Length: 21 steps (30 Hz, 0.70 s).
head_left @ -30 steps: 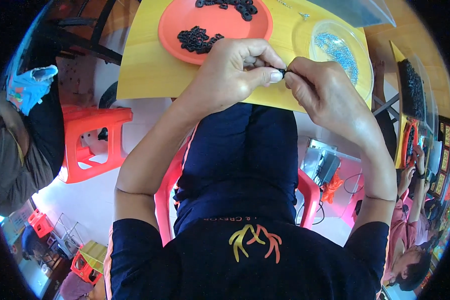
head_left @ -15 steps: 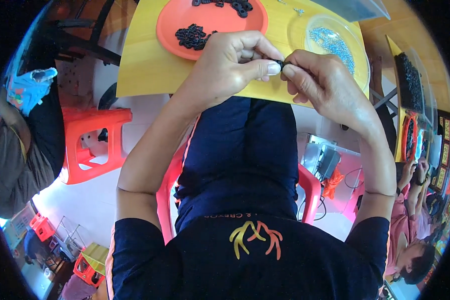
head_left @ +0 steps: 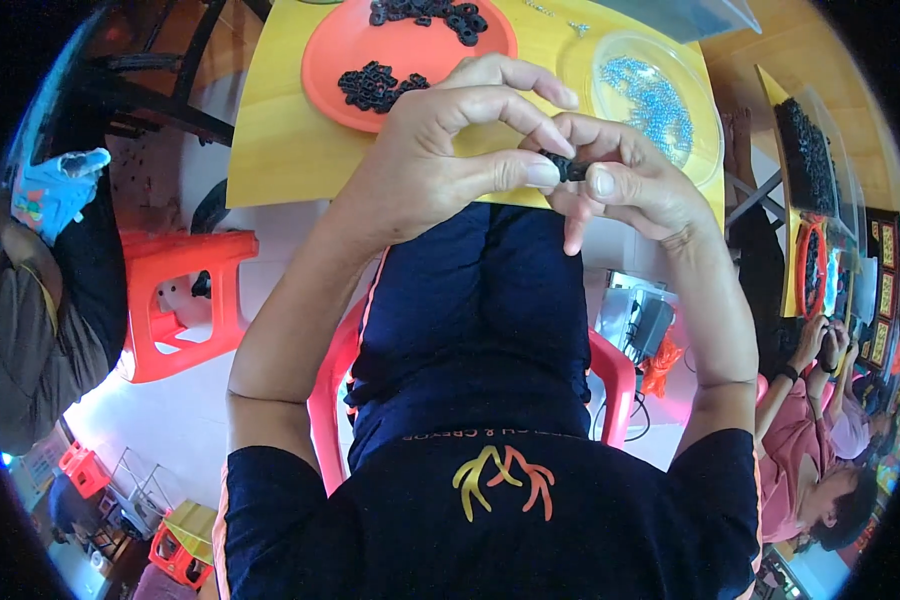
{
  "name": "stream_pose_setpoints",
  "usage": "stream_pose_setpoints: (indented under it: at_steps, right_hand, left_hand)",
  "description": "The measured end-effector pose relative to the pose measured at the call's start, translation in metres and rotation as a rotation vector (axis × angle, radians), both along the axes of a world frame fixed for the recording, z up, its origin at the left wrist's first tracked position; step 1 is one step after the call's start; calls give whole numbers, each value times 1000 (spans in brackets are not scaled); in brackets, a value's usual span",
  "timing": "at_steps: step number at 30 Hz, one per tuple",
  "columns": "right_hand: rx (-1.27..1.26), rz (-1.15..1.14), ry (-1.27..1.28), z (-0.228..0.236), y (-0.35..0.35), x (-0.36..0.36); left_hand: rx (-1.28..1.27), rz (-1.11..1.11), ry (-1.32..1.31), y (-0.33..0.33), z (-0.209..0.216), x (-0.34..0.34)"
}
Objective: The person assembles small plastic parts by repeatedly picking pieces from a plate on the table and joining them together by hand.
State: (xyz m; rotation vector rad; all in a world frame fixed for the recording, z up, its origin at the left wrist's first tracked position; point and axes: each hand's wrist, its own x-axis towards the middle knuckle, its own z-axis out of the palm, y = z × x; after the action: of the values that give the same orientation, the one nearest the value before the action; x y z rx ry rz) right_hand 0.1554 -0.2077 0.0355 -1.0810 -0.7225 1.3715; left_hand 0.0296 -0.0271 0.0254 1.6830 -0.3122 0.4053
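A small black part [head_left: 564, 168] sits between my two hands, above the near edge of the yellow table [head_left: 280, 160]. My left hand [head_left: 460, 140] pinches it between thumb and index finger, the other fingers raised. From the other side, the thumb and fingers of my right hand [head_left: 625, 180] close on the same part; its exact kind is too small to make out. Just beyond my left hand lies an orange-red plate [head_left: 320, 60] with small black pieces [head_left: 375, 88] and black ring-shaped pieces [head_left: 460, 20]. Past my right hand stands a clear round tub of small silvery pieces [head_left: 650, 100].
A clear plastic bin [head_left: 690, 12] stands at the table's far right. To the left is a red stool [head_left: 185, 300] beside a seated person. Over at the right, another person's hands [head_left: 825, 345] work near a red-rimmed tray [head_left: 811, 270]. My pink chair [head_left: 615, 390] surrounds my hips.
Both hands have come slightly lower in the picture. The left fingers have lifted and spread, the right hand has turned with its fingers loosened, and the black part shows more.
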Motion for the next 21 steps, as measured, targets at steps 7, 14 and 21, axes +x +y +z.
stream_pose_setpoints:
  at_steps: [7,14,21]
  right_hand:
    - [171,-32,295,-18,2,-7]
    - [253,-172,523,-12,6,-28]
    - [348,-177,548,-10,8,-36]
  left_hand:
    - [-183,-99,-1,-5,-3,7]
    - [141,144,-155,-15,13,0]
    - [291,315,-222,-21,18,-2]
